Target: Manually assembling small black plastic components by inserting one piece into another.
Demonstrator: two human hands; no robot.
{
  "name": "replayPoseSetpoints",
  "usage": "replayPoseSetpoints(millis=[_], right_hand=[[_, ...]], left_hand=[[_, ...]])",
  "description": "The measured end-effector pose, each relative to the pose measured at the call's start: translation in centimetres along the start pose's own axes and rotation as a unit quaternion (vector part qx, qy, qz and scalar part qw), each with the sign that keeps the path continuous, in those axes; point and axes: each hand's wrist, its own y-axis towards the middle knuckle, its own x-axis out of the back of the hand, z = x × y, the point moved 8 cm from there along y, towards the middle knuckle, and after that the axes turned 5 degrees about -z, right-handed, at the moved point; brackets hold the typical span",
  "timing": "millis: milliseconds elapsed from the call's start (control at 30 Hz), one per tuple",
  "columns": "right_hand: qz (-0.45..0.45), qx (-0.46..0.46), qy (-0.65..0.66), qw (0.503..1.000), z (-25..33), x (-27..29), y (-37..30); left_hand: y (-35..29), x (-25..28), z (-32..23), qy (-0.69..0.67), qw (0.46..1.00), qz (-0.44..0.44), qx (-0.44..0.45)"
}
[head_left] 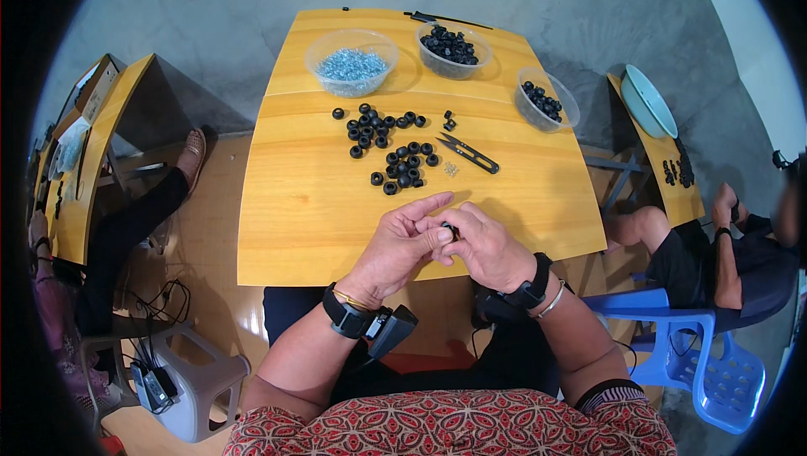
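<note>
One wood-grain counter (303,229) is noted in front of the wearer. Three clear bowls are set toward its far and right sides: the left bowl (351,38) is heaped with pale-blue small pieces, the middle bowl (450,70) and the right bowl (569,105) with black ones. Left hand (402,242) and right hand (492,256) are brought together over the near edge (a black device is strapped to each wrist). The grip of both is closed on a small dark part (451,231), pinched between the fingertips and mostly covered. Beyond the hands, black snips (472,155) are laid with tips pointed up-left. Beside them, round black pieces (367,131), hollow-mouthed, are scattered in two loose groups. Smallest: pale bits (451,169), piled just beside the nearer group.
</note>
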Motion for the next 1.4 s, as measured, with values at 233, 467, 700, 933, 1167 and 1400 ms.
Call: replayPoseSetpoints(millis=[233, 467, 700, 933, 1167, 1400], right_hand=[[-0.063, 0.027, -0.019, 0.997, 1.0, 1.4, -0.6], [-0.054, 0.012, 0.019, 0.998, 2.6, 0.6, -1.1], [-0.034, 0.052, 0.048, 0.997, 4.1, 0.4, -1.2], [-0.038, 0.068, 0.073, 0.994, 5.3, 0.6, -1.3], [-0.05, 0.1, 0.071, 0.991, 5.0, 0.9, -1.6], [-0.107, 0.063, -0.038, 0.992, 3.8, 3.9, -1.2]], left_hand=[[-0.4, -0.1, -0.8, 0.043, 0.998, 0.035, -0.042], [-1.4, -3.9, -1.3, 0.136, 0.973, 0.138, -0.126], [-1.9, -4.4, -1.5, 0.226, 0.941, 0.109, -0.227], [-2.7, -4.9, -2.2, 0.302, 0.902, 0.073, -0.302], [-2.7, -5.7, -2.6, 0.297, 0.891, 0.109, -0.325], [-0.7, -2.5, -1.3, -0.011, 0.994, 0.036, -0.102]])
